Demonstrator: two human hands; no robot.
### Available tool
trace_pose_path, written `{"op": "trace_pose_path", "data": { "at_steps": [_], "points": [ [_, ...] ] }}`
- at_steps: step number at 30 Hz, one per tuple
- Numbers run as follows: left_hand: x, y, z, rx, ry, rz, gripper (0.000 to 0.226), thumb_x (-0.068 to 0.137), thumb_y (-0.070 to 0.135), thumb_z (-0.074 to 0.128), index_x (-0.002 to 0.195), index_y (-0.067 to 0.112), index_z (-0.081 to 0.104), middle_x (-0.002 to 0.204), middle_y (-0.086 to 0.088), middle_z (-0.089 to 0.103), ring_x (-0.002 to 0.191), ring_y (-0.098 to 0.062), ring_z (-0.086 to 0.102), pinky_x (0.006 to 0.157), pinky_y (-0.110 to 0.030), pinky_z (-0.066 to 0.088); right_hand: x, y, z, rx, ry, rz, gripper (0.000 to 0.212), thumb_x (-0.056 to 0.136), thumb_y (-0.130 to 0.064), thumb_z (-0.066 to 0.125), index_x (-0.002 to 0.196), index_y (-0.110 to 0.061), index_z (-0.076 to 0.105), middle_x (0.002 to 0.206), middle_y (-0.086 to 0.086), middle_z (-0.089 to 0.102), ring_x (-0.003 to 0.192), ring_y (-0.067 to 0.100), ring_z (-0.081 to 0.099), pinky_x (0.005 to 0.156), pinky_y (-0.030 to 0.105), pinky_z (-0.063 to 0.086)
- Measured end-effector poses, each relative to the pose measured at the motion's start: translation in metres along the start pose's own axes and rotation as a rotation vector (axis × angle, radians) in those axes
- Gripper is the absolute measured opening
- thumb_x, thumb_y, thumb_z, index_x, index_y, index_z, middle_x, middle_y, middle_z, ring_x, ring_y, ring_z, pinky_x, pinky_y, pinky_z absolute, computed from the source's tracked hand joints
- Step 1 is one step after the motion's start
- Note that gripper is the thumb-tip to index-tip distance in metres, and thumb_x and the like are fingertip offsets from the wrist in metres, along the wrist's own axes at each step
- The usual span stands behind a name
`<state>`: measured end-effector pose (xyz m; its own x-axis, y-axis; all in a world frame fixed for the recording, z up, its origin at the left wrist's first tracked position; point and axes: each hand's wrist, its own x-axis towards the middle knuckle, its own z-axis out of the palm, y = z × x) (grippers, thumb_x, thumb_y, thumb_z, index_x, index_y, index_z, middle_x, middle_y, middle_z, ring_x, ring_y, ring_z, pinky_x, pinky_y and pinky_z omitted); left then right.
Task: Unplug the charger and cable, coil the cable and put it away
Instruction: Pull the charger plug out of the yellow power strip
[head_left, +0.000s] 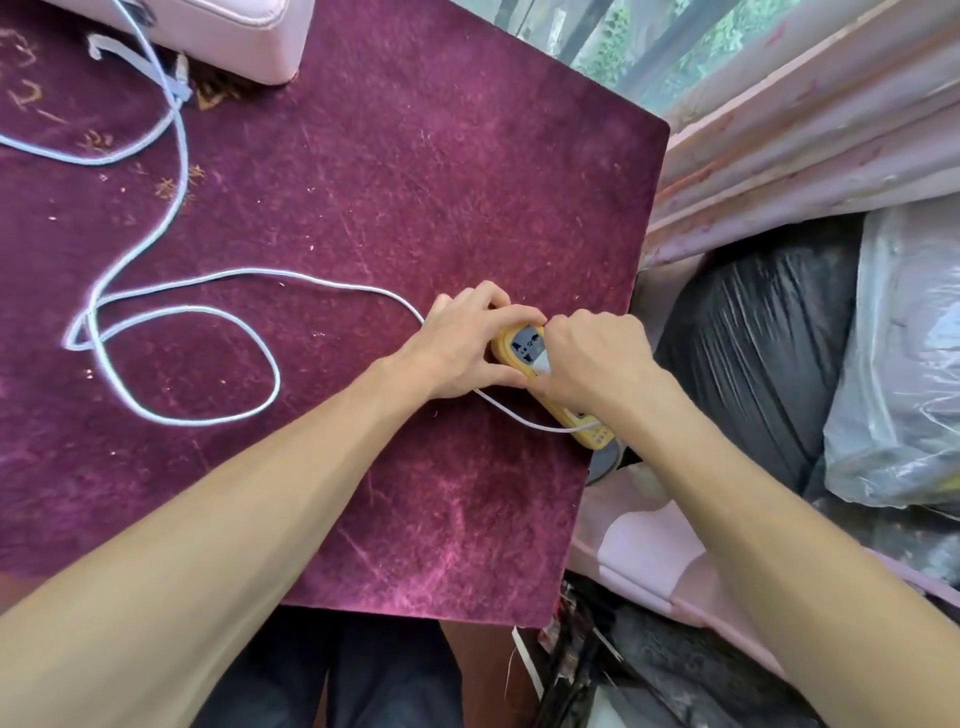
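The power strip (519, 345) lies on the table (415, 182) along its right edge, with its near end reaching that edge. The left hand (462, 343) grips the strip's far end, fingers curled round it. The right hand (592, 358) pinches the white charger (542, 364), which is seated in the strip. The cable (228, 270) runs from under the left hand in loose loops across the left half toward a pink case (234, 36) at the far edge. The table's centre and near right corner are bare. Bags (753, 322) stand just beyond the right edge.
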<state>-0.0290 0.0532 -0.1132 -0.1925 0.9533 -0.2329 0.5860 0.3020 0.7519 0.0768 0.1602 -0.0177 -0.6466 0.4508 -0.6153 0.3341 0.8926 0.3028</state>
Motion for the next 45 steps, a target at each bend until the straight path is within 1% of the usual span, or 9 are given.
{"op": "trace_pose_path", "data": {
  "at_steps": [5, 9, 13, 18, 25, 29, 32, 40, 45],
  "points": [
    [0.002, -0.002, 0.0, -0.045, -0.001, -0.004, 0.064, 0.079, 0.056, 0.077, 0.137, 0.046, 0.052, 0.118, 0.006, 0.043, 0.11, -0.014, 0.042, 0.103, -0.035, 0.025, 0.01, -0.005, -0.007, -0.161, -0.129, -0.07, 0.064, 0.096, -0.065, 0.058, 0.134, -0.014, 0.063, 0.12, 0.003, 0.071, 0.109, 0.027, 0.072, 0.071, 0.036, 0.038],
    [0.002, -0.002, 0.0, -0.067, -0.008, -0.012, 0.063, 0.08, 0.06, 0.074, 0.138, 0.05, 0.05, 0.117, 0.007, 0.041, 0.097, -0.009, 0.03, 0.097, -0.031, 0.025, 0.016, -0.011, -0.009, -0.212, -0.212, -0.079, 0.054, 0.099, -0.058, 0.056, 0.127, -0.012, 0.064, 0.099, 0.002, 0.058, 0.106, 0.025, 0.071, 0.07, 0.036, 0.041],
    [0.001, -0.003, 0.0, -0.036, -0.026, -0.013, 0.069, 0.08, 0.061, 0.073, 0.144, 0.051, 0.046, 0.117, 0.007, 0.04, 0.087, -0.007, 0.02, 0.092, -0.032, 0.028, 0.022, -0.013, -0.014, -0.214, -0.26, -0.082, 0.056, 0.099, -0.056, 0.058, 0.131, -0.011, 0.063, 0.108, 0.003, 0.066, 0.107, 0.026, 0.07, 0.071, 0.036, 0.043],
    [0.003, -0.004, -0.004, -0.049, -0.086, 0.001, 0.073, 0.075, 0.07, 0.07, 0.142, 0.055, 0.045, 0.119, 0.006, 0.04, 0.105, -0.015, 0.036, 0.1, -0.032, 0.026, 0.019, -0.011, -0.012, -0.23, -0.262, -0.093, 0.049, 0.102, -0.051, 0.055, 0.125, -0.01, 0.066, 0.098, 0.004, 0.062, 0.093, 0.026, 0.066, 0.072, 0.036, 0.046],
    [0.002, -0.001, -0.003, -0.038, -0.044, -0.005, 0.059, 0.083, 0.061, 0.068, 0.138, 0.054, 0.048, 0.116, 0.005, 0.041, 0.103, -0.015, 0.037, 0.1, -0.034, 0.025, 0.016, -0.011, -0.012, -0.291, -0.27, -0.146, 0.058, 0.104, -0.058, 0.047, 0.128, -0.01, 0.066, 0.119, 0.007, 0.07, 0.11, 0.03, 0.07, 0.075, 0.038, 0.046],
    [0.002, -0.001, -0.003, -0.041, -0.042, 0.0, 0.058, 0.083, 0.064, 0.066, 0.138, 0.054, 0.048, 0.116, 0.006, 0.04, 0.102, -0.014, 0.036, 0.101, -0.034, 0.024, 0.022, -0.004, -0.006, -0.173, -0.283, -0.146, 0.056, 0.104, -0.061, 0.041, 0.099, -0.011, 0.065, 0.076, -0.001, 0.049, 0.083, 0.028, 0.06, 0.071, 0.038, 0.047],
    [0.001, -0.001, -0.003, -0.024, -0.046, 0.004, 0.057, 0.084, 0.064, 0.065, 0.138, 0.054, 0.048, 0.115, 0.006, 0.039, 0.104, -0.015, 0.037, 0.102, -0.036, 0.025, 0.026, 0.003, 0.0, -0.127, -0.274, -0.161, 0.063, 0.102, -0.068, 0.035, 0.071, -0.014, 0.043, 0.065, 0.0, 0.045, 0.074, 0.03, 0.058, 0.068, 0.039, 0.049],
    [0.002, 0.0, -0.002, -0.009, -0.053, -0.018, 0.057, 0.082, 0.061, 0.066, 0.137, 0.054, 0.048, 0.115, 0.006, 0.039, 0.105, -0.016, 0.038, 0.103, -0.038, 0.028, 0.022, 0.007, -0.001, -0.186, -0.221, -0.213, 0.063, 0.1, -0.06, 0.041, 0.119, -0.005, 0.065, 0.106, 0.016, 0.073, 0.1, 0.036, 0.071, 0.078, 0.041, 0.053],
    [0.003, -0.001, -0.002, -0.012, -0.056, -0.011, 0.058, 0.082, 0.063, 0.064, 0.136, 0.055, 0.048, 0.116, 0.006, 0.039, 0.106, -0.016, 0.039, 0.102, -0.038, 0.027, 0.022, 0.004, -0.004, -0.163, -0.268, -0.198, 0.055, 0.1, -0.055, 0.043, 0.112, -0.007, 0.066, 0.099, 0.013, 0.07, 0.1, 0.035, 0.07, 0.074, 0.039, 0.049]
  ]
}}
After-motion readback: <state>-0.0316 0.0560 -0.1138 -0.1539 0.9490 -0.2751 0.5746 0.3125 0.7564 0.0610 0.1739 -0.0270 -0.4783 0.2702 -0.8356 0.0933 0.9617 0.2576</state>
